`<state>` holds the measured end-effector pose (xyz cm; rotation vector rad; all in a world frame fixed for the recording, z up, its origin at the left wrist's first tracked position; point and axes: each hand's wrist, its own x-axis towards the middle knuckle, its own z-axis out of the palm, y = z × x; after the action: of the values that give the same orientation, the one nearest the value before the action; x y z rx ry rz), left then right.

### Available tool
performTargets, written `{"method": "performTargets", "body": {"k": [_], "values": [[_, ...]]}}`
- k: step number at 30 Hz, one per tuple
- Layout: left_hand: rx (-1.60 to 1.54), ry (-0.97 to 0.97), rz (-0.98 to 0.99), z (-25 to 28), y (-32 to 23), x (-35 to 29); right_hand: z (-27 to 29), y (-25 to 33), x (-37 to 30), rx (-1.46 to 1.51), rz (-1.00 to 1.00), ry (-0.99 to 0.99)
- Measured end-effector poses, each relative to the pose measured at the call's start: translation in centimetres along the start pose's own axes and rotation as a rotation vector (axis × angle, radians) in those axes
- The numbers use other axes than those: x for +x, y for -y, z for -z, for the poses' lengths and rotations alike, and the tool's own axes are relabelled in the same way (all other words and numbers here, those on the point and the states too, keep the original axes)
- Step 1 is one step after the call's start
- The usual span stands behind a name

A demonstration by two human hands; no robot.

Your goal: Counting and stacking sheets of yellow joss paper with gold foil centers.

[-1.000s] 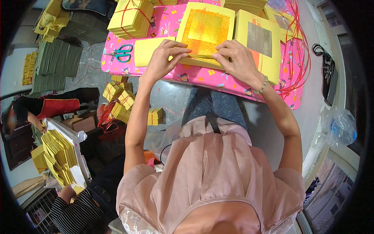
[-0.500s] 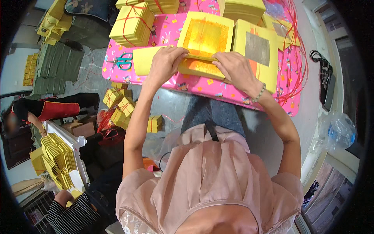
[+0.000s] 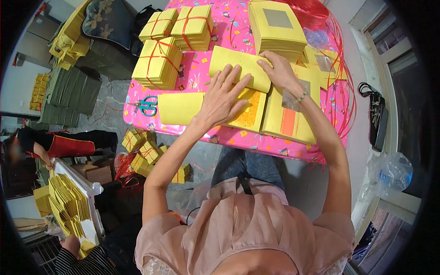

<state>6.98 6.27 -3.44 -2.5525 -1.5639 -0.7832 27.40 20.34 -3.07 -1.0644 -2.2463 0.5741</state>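
A yellow paper sheet (image 3: pixel 236 56), folded over, lies on a stack of yellow paper (image 3: pixel 247 118) printed with an orange-gold patch. My left hand (image 3: pixel 223 98) rests flat across the fold's lower left part, fingers stretched and spread. At the fold's upper right corner, my right hand (image 3: pixel 280 72) has its thumb and fingers closed on the edge. Under my right wrist is another stack of yellow sheets (image 3: pixel 275 121) with a silver square and an orange patch. Plain yellow paper (image 3: pixel 179 108) lies left of my left hand.
A pink patterned tablecloth (image 3: pixel 197 62) covers the table. Teal-handled scissors (image 3: pixel 146 106) lie at its left. Yellow bundles (image 3: pixel 153 57) tied with red string stand far left. A tall paper stack (image 3: pixel 279 36) and red strings (image 3: pixel 341 82) are right. Two people work around yellow paper (image 3: pixel 68 197) at lower left.
The sheet's printed face is now folded over, showing its plain back. My left hand has moved right and opened flat on it; my right hand has shifted up to its corner.
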Motion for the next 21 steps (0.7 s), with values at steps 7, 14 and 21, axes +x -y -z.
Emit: {"method": "performTargets", "body": {"k": [7, 14, 21], "values": [[0.008, 0.118, 0.025, -1.8, 1.6, 1.6, -0.5, -1.5, 1.6, -0.226, -0.041, 0.098], [-0.021, 0.145, 0.045, -2.0, 1.8, 1.9, -0.8, -0.2, 3.3, -0.262, -0.074, 0.208], [-0.024, 0.164, 0.055, -2.2, 2.0, 2.0, -2.1, -1.2, 3.2, -0.165, -0.042, 0.240]]}}
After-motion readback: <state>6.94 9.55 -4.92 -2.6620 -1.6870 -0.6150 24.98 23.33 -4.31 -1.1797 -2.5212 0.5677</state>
